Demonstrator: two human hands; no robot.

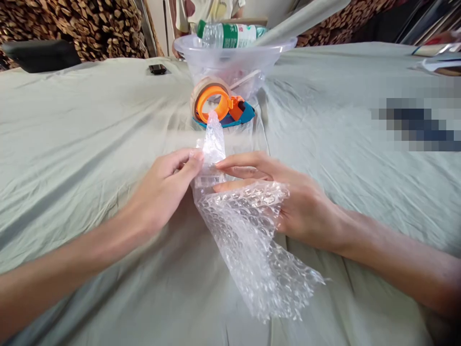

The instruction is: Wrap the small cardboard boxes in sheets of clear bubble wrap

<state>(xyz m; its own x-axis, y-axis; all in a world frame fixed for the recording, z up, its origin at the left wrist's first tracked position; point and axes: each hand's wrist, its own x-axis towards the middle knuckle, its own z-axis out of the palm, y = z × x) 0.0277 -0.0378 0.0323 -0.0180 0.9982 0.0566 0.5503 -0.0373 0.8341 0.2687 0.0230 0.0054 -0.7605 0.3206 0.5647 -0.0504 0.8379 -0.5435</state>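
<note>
A sheet of bubble wrap (245, 235) lies between my hands, narrow at its far end and loosely flaring toward me at the lower right. My left hand (169, 180) pinches the narrow part at its left edge, thumb over the fingers. From the other side, my right hand (291, 192) has its fingertips closed on the wrap, with a loose fold covering part of the palm. A clear, boxy shape shows between the fingertips; what it is I cannot make out. Just beyond the wrap's tip stands an orange and blue tape dispenser (237, 108) with a wide roll of tape (197, 98).
Behind the dispenser stands a translucent plastic basin (190, 50) holding a green-labelled bottle (230, 36) and a long pale roll (302, 21). A small black device (157, 69) and a dark case (41, 55) lie far left. Wrinkled cloth (90, 125) covers the table. Someone stands behind the basin.
</note>
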